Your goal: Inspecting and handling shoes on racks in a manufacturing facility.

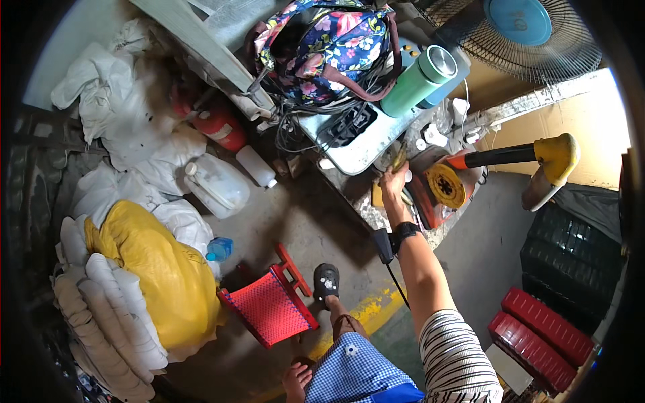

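My right hand (395, 183) reaches forward over the cluttered table, its fingers closed at a small yellowish-brown thing (399, 160) whose kind I cannot make out. A black band with a small box and cable (385, 246) is on that wrist. Just right of the hand lies an orange-red tool with a round yellow disc (446, 186) and a black-and-orange handle. My left hand (296, 383) hangs low beside the blue checked apron (363, 369), fingers loosely apart and holding nothing.
A floral bag (326, 50) and a green flask (418, 82) stand on the table (366, 148); a fan (524, 33) is behind. On the floor are a red stool (269, 305), a white jug (215, 185), a yellow sack (158, 269) and red crates (541, 336).
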The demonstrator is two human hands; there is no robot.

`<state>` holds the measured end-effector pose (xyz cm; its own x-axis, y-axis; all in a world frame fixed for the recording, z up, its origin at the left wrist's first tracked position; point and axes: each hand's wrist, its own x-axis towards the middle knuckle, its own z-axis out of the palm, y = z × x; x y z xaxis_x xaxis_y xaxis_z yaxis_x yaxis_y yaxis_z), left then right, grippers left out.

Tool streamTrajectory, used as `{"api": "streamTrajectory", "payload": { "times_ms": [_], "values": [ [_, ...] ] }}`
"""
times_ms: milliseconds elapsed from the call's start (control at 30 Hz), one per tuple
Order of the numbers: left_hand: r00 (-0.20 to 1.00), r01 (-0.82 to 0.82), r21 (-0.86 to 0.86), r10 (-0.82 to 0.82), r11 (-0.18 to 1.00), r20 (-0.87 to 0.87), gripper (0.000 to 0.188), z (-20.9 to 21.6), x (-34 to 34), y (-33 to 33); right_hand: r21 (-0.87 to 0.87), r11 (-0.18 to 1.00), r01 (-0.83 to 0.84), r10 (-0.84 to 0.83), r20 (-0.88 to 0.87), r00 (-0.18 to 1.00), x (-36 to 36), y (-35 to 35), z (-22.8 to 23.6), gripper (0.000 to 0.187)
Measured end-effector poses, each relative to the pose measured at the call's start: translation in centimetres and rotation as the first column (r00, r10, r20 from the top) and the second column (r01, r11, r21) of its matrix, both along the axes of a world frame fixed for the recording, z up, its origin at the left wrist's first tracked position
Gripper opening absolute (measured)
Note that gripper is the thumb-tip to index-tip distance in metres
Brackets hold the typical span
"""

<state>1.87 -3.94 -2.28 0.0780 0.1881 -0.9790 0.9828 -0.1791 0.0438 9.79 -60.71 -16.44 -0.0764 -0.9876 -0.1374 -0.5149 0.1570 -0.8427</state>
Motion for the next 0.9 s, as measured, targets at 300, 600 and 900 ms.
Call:
{"api": "streamTrajectory", "payload": {
  "times_ms": [300,600,900],
  "values": [
    [0.982,-0.084,-0.114,0.102,0.99,0.16,0.024,-1.0,-0.6,1.0,-0.054,0.98,-0.193,0.173,-0.258,0.95,-4.9,7.7,10.2,0.038],
    [0.969,-0.123,-0.187,0.159,0.975,0.19,0.02,-0.1,1.4,-1.3,-0.077,0.889,-0.452,0.325,-0.59,0.739,-3.6,4.1,9.4,0.026],
    [0.988,-0.082,-0.059,0.089,0.995,0.127,0.021,-1.3,0.6,1.4,-0.05,0.854,-0.518,0.341,-0.699,0.629,-2.5,3.9,10.0,0.028]
  ]
}}
